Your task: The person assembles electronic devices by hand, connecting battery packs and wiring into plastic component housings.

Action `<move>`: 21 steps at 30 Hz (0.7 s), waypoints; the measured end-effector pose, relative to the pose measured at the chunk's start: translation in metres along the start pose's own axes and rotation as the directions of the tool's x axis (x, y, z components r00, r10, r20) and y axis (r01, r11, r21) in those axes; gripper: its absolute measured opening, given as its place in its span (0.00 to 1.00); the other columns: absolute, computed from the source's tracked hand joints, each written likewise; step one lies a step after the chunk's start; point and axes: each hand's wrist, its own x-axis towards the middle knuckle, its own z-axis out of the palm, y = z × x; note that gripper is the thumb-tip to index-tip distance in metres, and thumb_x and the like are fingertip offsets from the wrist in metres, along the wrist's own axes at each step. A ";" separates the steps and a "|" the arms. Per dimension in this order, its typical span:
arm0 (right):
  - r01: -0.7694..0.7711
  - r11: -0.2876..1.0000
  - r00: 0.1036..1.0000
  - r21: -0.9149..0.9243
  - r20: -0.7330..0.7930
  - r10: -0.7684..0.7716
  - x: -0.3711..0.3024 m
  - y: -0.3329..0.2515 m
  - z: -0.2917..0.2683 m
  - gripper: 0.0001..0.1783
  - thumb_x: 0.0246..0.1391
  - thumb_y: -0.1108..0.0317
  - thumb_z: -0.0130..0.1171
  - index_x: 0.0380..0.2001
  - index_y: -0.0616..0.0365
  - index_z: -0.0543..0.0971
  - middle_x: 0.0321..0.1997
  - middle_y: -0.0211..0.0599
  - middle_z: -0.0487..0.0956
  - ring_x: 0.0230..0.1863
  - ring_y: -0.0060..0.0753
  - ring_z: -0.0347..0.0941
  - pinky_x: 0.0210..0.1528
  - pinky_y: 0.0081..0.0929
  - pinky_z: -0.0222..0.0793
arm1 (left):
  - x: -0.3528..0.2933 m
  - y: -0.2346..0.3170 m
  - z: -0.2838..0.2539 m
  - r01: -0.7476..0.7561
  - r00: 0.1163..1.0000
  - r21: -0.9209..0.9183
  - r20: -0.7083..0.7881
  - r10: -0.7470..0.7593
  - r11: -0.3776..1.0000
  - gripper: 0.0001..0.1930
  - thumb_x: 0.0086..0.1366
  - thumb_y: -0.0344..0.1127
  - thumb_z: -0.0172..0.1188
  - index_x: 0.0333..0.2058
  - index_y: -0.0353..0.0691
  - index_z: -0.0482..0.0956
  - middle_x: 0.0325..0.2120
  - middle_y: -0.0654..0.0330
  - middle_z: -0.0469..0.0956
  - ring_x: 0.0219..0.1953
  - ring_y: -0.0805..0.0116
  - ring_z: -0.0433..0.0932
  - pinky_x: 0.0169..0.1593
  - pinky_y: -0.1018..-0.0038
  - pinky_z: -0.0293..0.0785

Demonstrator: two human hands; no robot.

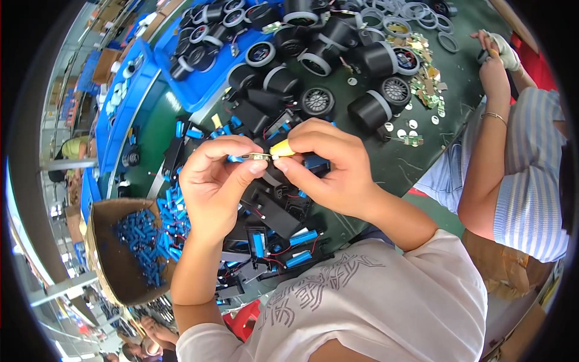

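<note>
Between the thumb and forefinger of my left hand (214, 178) is a small circuit board (258, 156). A bit of blue (234, 158) shows beside it, mostly hidden by the fingers. My right hand (332, 166) wears a yellow cover (281, 148) on its index fingertip. Its thumb and index finger pinch a tiny white piece, seemingly a connector (275, 157), at the board's right end. Whether the two parts are joined is too small to tell. Under my hands lie black plastic housings (280, 214) and blue cylindrical battery cells (298, 258) with thin wires.
A cardboard box (123, 289) of blue cells stands at left. Behind are a blue tray (208, 99) and black round speaker units (369, 111). Grey rings (447, 42) and loose circuit boards (429, 90) lie at far right. Another person's arm (491, 133) rests along the right.
</note>
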 end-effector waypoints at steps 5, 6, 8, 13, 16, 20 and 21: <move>0.072 0.997 0.997 -0.041 0.033 -0.070 -0.001 -0.009 0.002 0.06 0.41 0.78 0.59 0.27 0.61 0.76 0.23 0.34 0.73 0.25 0.33 0.68 0.29 0.27 0.62 | -0.015 0.000 0.007 -0.013 0.998 0.069 -0.064 0.017 0.998 0.10 0.51 0.16 0.58 0.34 0.31 0.76 0.34 0.54 0.75 0.36 0.70 0.75 0.39 0.78 0.73; 0.127 0.984 0.991 -0.121 0.059 -0.121 -0.003 -0.007 0.002 0.07 0.41 0.78 0.59 0.28 0.61 0.75 0.24 0.35 0.72 0.26 0.35 0.67 0.29 0.27 0.62 | -0.019 -0.001 0.009 -0.024 0.994 0.132 -0.100 0.037 0.991 0.11 0.51 0.16 0.58 0.35 0.31 0.77 0.34 0.54 0.75 0.36 0.71 0.75 0.39 0.79 0.73; 0.177 0.955 0.983 -0.237 0.093 -0.159 -0.006 -0.008 0.000 0.08 0.40 0.77 0.58 0.29 0.60 0.75 0.24 0.35 0.70 0.27 0.38 0.67 0.29 0.29 0.62 | -0.020 -0.001 0.015 -0.021 0.986 0.170 -0.157 0.048 0.985 0.12 0.51 0.15 0.59 0.35 0.31 0.78 0.34 0.55 0.75 0.36 0.72 0.74 0.39 0.80 0.73; 0.155 0.902 0.984 -0.404 0.145 -0.104 -0.006 -0.015 -0.012 0.06 0.40 0.78 0.57 0.27 0.61 0.74 0.23 0.36 0.70 0.26 0.38 0.66 0.28 0.31 0.61 | -0.019 -0.009 0.023 -0.026 0.988 0.344 -0.136 0.078 0.939 0.11 0.50 0.15 0.59 0.34 0.32 0.79 0.34 0.55 0.76 0.34 0.71 0.75 0.37 0.81 0.74; 0.152 0.875 0.982 -0.459 0.172 -0.080 -0.003 -0.015 -0.013 0.06 0.40 0.79 0.57 0.26 0.62 0.74 0.22 0.38 0.70 0.24 0.39 0.65 0.26 0.31 0.60 | -0.015 -0.009 0.026 -0.136 0.973 0.576 -0.076 0.219 0.806 0.11 0.49 0.15 0.59 0.32 0.34 0.79 0.29 0.55 0.78 0.31 0.69 0.77 0.35 0.79 0.74; 0.039 0.909 0.991 -0.415 0.129 0.016 -0.006 -0.018 -0.002 0.05 0.40 0.77 0.55 0.26 0.59 0.73 0.23 0.41 0.69 0.27 0.45 0.66 0.29 0.37 0.62 | -0.017 -0.007 0.025 -0.148 0.962 0.682 -0.068 0.263 0.716 0.10 0.47 0.18 0.61 0.30 0.37 0.80 0.27 0.56 0.78 0.29 0.66 0.78 0.33 0.76 0.73; 0.038 0.925 0.989 -0.377 0.146 0.018 -0.008 -0.021 0.001 0.07 0.42 0.77 0.55 0.29 0.59 0.75 0.24 0.42 0.70 0.27 0.46 0.67 0.28 0.36 0.62 | -0.021 -0.007 0.023 -0.167 0.954 0.702 -0.063 0.294 0.692 0.10 0.47 0.19 0.60 0.30 0.37 0.80 0.26 0.55 0.78 0.28 0.64 0.78 0.31 0.75 0.74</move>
